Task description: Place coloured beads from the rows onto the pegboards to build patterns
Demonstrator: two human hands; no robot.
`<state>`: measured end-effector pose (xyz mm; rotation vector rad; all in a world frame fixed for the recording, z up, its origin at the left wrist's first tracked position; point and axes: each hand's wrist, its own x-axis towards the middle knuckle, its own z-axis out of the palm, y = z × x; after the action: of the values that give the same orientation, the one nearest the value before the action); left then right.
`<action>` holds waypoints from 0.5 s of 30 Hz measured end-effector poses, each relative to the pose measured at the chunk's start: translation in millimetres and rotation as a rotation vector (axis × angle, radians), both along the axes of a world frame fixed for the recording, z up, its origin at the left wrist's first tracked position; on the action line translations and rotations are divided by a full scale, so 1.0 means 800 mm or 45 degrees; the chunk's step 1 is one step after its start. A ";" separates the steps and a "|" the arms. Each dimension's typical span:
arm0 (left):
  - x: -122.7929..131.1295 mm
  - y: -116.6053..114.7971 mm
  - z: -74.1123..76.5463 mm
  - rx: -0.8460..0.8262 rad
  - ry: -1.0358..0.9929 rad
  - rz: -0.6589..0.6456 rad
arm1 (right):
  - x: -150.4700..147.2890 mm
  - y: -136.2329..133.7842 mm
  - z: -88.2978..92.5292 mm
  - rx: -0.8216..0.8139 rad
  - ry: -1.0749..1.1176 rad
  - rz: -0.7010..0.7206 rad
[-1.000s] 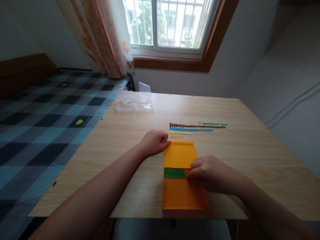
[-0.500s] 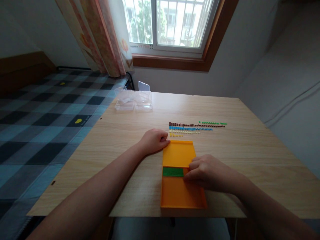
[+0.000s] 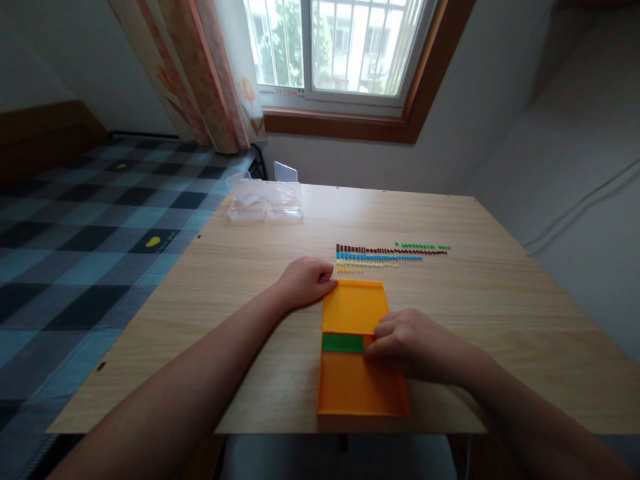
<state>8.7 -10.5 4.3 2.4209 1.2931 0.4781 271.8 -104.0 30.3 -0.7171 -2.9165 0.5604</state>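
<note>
An open orange-yellow box (image 3: 356, 383) lies lengthwise at the table's near edge, its far half a shallow yellow panel (image 3: 353, 307). Across its middle sits a flat green strip (image 3: 343, 343). My left hand (image 3: 309, 280) is closed, thumb against the box's far left corner; its other fingers are curled. Over the box's right side, my right hand (image 3: 405, 340) is closed, with thumb and finger at the right end of the green strip. That end is hidden behind the fingers.
Rows of tiny brown pieces (image 3: 360, 249), blue pieces (image 3: 355, 256), pale and yellow pieces (image 3: 345, 271), and green pieces (image 3: 417, 245) lie beyond the box. Clear plastic cases (image 3: 265, 200) stand at the table's far left. A checked bed (image 3: 75, 247) adjoins the left side.
The whole view has shifted slightly, so everything appears a little farther left. Both hands keep their places on the box, and the green strip stays where it was.
</note>
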 end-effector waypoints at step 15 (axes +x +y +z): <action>-0.008 0.004 -0.003 -0.047 -0.174 0.027 | 0.018 0.019 0.000 0.216 0.589 -0.245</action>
<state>2.4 -7.2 1.7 2.3025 1.2598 0.6087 285.9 -88.4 30.0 -0.7219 -2.4030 0.3888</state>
